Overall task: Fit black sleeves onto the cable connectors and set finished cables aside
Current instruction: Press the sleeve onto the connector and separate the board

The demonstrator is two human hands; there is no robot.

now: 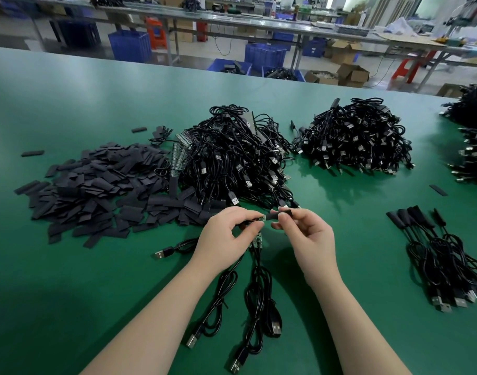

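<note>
My left hand (226, 234) pinches a small green circuit-board connector (262, 218) on the end of a black cable. My right hand (305, 236) pinches a black sleeve (282, 213) right beside that connector's tip. More cables (255, 301) with USB plugs hang from my left hand onto the green table (69, 307), one with a bare green board (257, 240). A heap of loose black sleeves (102, 190) lies to the left. A big pile of cables (237, 158) sits behind my hands. Sleeved cables (437, 255) lie in a row at the right.
A second large cable pile (356, 136) stands at the back right, and more piles (472, 142) reach the right edge. A stray sleeve (438, 190) lies on the table. Beyond the table's far edge are blue crates (264, 54), cardboard boxes and other benches.
</note>
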